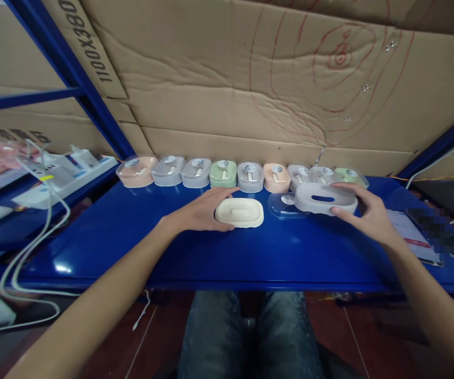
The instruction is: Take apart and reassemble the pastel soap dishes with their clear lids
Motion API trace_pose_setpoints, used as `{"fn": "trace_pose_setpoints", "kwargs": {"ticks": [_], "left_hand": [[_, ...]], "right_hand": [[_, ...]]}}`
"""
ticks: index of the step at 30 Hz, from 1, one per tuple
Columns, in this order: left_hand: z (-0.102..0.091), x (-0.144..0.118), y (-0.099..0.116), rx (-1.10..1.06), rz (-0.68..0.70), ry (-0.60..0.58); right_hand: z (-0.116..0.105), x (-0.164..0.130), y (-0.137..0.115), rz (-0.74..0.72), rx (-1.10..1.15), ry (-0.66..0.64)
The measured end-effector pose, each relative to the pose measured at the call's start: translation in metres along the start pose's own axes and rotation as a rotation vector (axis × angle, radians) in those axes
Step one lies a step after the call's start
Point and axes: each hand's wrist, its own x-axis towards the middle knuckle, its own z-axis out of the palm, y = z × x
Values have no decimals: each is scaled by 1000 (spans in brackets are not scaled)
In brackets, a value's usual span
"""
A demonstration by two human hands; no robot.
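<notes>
My left hand [201, 211] grips the left end of a cream oval tray [250, 213] with a raised bar in its middle. Its thumb lies along the near side and its fingers along the far side. In my right hand [371, 213] is a grey oval box shell [304, 201] with a dark slot, held by its right end, thumb in front and fingers behind. The shell is tilted and partly covers a clear plastic lid [277, 206] with a round label, which lies on the blue table [219, 263].
Behind my hands stands a row of lidded boxes in peach [138, 176], grey [250, 179] and green [224, 173]. A power strip [53, 181] and white cables [33, 252] are at left. Papers [412, 237] lie at right. A cardboard wall [211, 79] closes the back.
</notes>
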Motion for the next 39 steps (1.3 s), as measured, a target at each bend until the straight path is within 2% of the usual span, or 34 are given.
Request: {"fn": "trace_pose_setpoints", "kwargs": {"ticks": [3,6,11,14,22,25,39], "left_hand": [[0,0,-1,8,16,6],[1,1,-3,18,25,9],[1,0,-4,37,32,19],[2,0,-5,39,32,20],[2,1,-6,33,32,16],[2,1,-7,35,35,20],[2,2,-4,23,15,9]], "right_hand": [[-20,-18,21,133,-7,-6],[-32,-27,30,225,-1,-32],[-38,-35,38,312,39,-121],[-41,-34,46,329,-11,-207],[-47,-15,58,188,-233,-488],[-45,-9,59,145,-294,-551],[-26,-8,80,8,-460,-547]]}}
